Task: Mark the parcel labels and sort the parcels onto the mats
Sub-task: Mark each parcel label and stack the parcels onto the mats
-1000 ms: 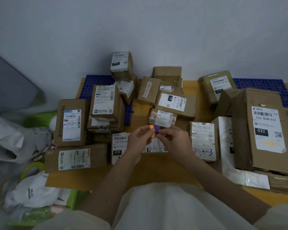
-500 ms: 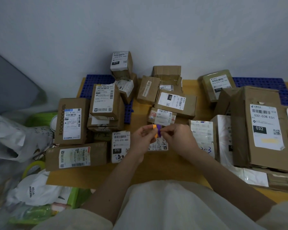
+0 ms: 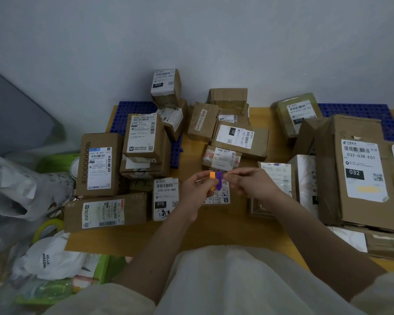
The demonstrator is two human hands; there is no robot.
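A wooden worktop [image 3: 214, 233] fills the middle of the frame, crowded with cardboard parcels. The largest, a tall carton labelled 032-038-E01 [image 3: 362, 171], leans at the right edge over a flattened stack. In the upper left of the worktop a blue perforated mat [image 3: 132, 112] carries a pile of boxes, topped by a small upright box labelled 070-070-A80 [image 3: 165, 86]; a second blue mat [image 3: 359, 114] shows at the upper right behind a greenish wrapped parcel marked 010 [image 3: 299, 114]. At centre lies a flat box marked 122 [image 3: 239, 138], and below it a small taped parcel [image 3: 222, 158]. At the lower left of the worktop a long box [image 3: 105, 212] lies on its side, next to a low parcel marked 070 [image 3: 165, 198]. Off the worktop at the left edge of the frame, white plastic bags [image 3: 16, 189] lie over green bins [image 3: 100, 269]; what the bins hold is unclear. Over the worktop's centre, the left hand [image 3: 198, 192] and right hand [image 3: 250, 185] meet, fingers pinched together on a small orange-and-purple marker [image 3: 216, 179], the left gripping the orange side and the right the purple side; it is held above the parcels, touching none.
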